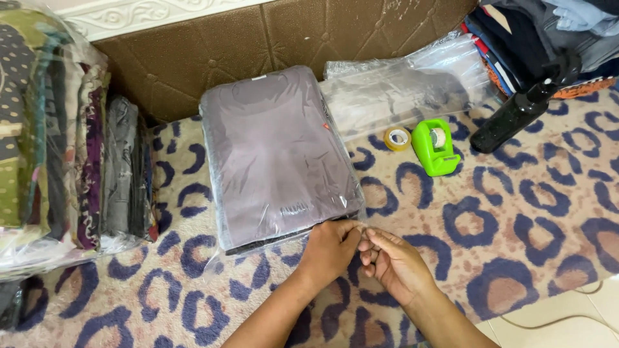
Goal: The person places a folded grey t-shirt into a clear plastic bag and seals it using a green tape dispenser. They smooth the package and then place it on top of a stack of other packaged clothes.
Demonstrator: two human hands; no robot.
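Head view is showing bagged clothes stacked at left (58,129), then a folded mauve shirt in a clear bag (280,158) lying on the rug (529,219). Left hand (329,248) and right hand (393,261) are both pinching the bag's open flap, apparently sealing it; tape dispenser (435,147) is sitting at right.

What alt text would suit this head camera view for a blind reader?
Two hands, left hand and right hand, pinch the near edge of a clear bag holding folded mauve clothing on a spotted rug. A green tape dispenser and tape roll lie nearby.

Mauve folded garment (274,151), lime tape dispenser (433,147), leopard-print rug (516,212)
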